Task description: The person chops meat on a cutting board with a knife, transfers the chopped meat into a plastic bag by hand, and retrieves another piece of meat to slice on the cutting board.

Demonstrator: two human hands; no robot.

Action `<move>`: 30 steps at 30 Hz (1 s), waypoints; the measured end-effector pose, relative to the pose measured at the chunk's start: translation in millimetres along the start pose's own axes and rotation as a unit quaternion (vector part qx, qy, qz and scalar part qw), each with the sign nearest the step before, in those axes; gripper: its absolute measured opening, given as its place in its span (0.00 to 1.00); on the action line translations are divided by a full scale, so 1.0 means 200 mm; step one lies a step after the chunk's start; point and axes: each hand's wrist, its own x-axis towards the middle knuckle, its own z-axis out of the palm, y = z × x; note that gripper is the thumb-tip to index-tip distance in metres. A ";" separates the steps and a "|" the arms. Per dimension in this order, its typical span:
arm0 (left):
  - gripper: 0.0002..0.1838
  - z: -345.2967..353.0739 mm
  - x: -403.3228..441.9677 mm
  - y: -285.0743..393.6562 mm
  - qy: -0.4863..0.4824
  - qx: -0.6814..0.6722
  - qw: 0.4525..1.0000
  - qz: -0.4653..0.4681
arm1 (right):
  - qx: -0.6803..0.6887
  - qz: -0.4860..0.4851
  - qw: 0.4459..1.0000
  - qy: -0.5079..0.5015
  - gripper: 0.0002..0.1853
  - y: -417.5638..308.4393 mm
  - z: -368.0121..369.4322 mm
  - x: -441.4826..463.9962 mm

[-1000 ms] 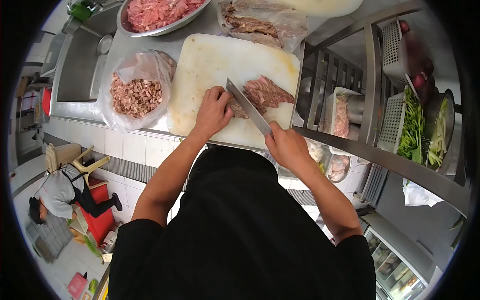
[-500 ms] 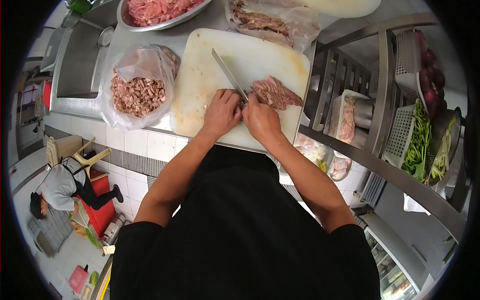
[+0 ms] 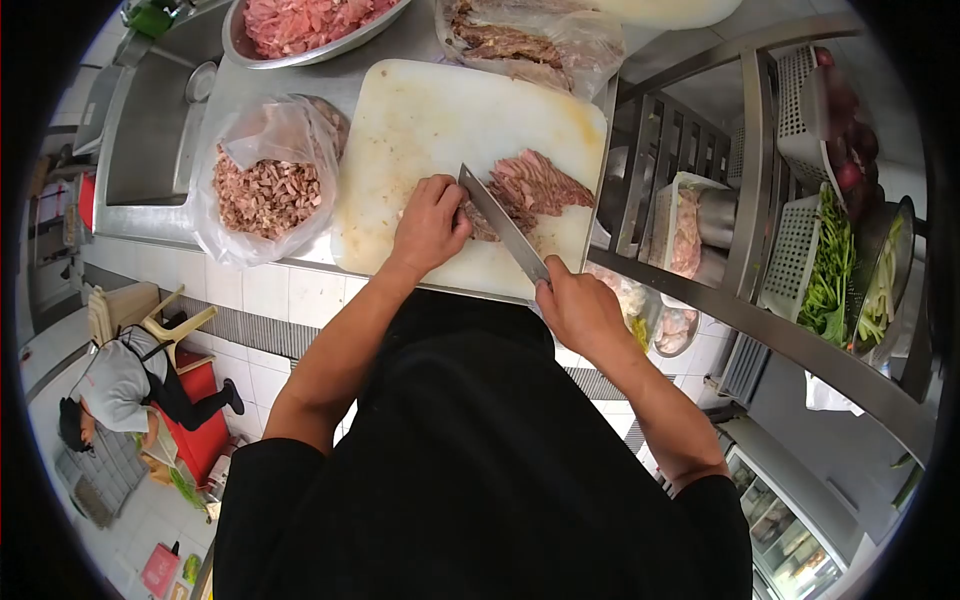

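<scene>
- On the board (image 3: 410,120), meat (image 3: 541,184) lies either side of the knife (image 3: 506,231);
- your right hand (image 3: 583,307) grips its handle;
- your left hand (image 3: 432,226) curls by the blade, though whether it grips meat is hard to tell.

A basin (image 3: 150,150) is set into the steel counter (image 3: 275,85) at its left end. Beyond the counter's right edge, a metal rack (image 3: 750,190) is seen. The floor (image 3: 228,285) is laid with pale tiles, crossed by a ridged grey strip (image 3: 262,335). A yellow chair (image 3: 180,325) is placed at lower left; a glass-fronted cabinet (image 3: 785,520) is seen at lower right.
</scene>
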 end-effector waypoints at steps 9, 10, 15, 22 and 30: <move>0.12 0.02 0.03 -0.05 0.053 0.021 0.998 -0.021 | -0.007 -0.002 0.997 0.077 0.10 -0.10 0.30 0.40; 0.12 0.01 0.02 -0.05 0.046 0.021 0.998 -0.026 | 0.003 -0.010 0.996 0.086 0.10 -0.10 0.30 0.39; 0.12 0.03 0.00 -0.03 0.024 0.023 0.999 0.000 | 0.037 -0.055 0.986 0.151 0.11 -0.10 0.28 0.52; 0.17 -0.08 -0.04 0.01 0.058 -0.005 0.998 0.000 | 0.057 -0.068 0.983 0.162 0.13 -0.11 0.06 0.34; 0.17 -0.06 -0.07 0.00 0.007 0.025 1.000 0.001 | 0.020 -0.034 0.998 0.057 0.14 0.01 0.09 0.03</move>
